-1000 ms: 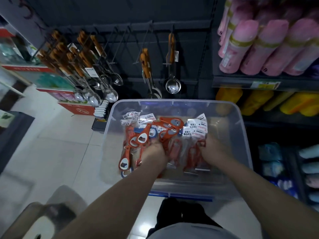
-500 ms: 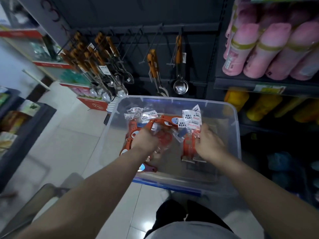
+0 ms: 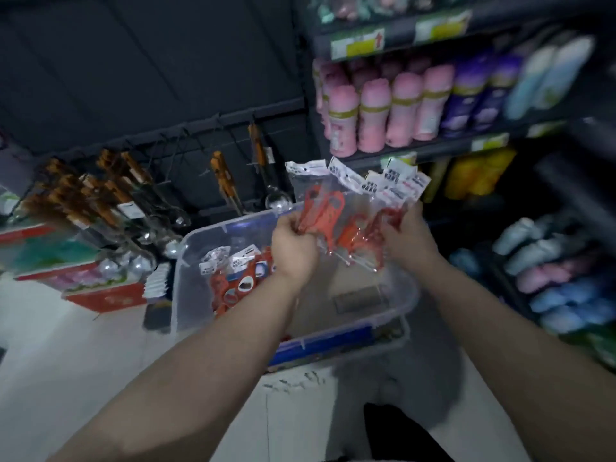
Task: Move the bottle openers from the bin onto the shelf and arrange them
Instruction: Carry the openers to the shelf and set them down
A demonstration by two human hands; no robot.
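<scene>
A clear plastic bin stands on the floor below the display. Several red bottle openers in clear bags with white tags lie in its left part. My left hand grips a bunch of bagged red openers by their lower ends, lifted above the bin. My right hand grips a second bunch of bagged openers next to it, tags pointing up. Both bunches are held close together over the bin's far rim.
Dark hooks on the back panel carry wooden-handled ladles and spoons. To the right, shelves hold pink, purple and blue rolled items, with yellow ones below. Red boxes stand at the left on the pale tiled floor.
Both hands have lifted out of the bin with bunches of bagged openers and risen toward the shelving. The view has tilted upward and to the right.
</scene>
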